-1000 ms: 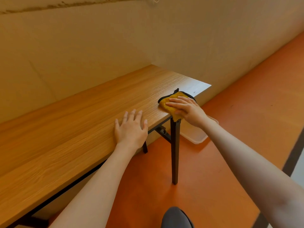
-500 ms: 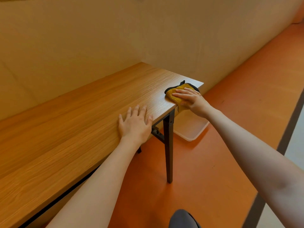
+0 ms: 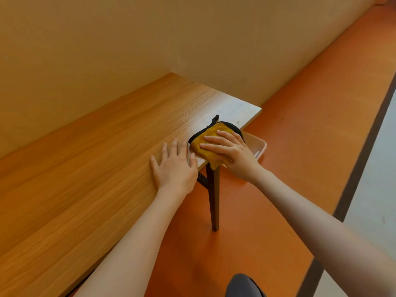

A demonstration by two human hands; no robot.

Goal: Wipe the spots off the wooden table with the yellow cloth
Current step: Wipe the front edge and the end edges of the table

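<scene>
A long wooden table (image 3: pixel 96 159) runs along the wall and ends at the right. Near its front right corner lies the yellow cloth (image 3: pixel 209 136) with a black edge, one flap hanging over the table's front edge. My right hand (image 3: pixel 231 153) presses flat on the cloth with straight fingers. My left hand (image 3: pixel 174 166) rests flat on the tabletop just left of the cloth, fingers spread. A faint dark mark shows on the pale corner beyond the cloth.
A pale plastic tray (image 3: pixel 259 147) sits on the orange floor (image 3: pixel 300 125) beside the table's right end. A dark table leg (image 3: pixel 214 200) stands below the corner. The beige wall (image 3: pixel 192 39) backs the table. A grey strip of floor runs at the far right.
My right hand has slid the cloth back from the table's right end toward my left hand. The left hand stays flat on the tabletop; the camera view has shifted.
</scene>
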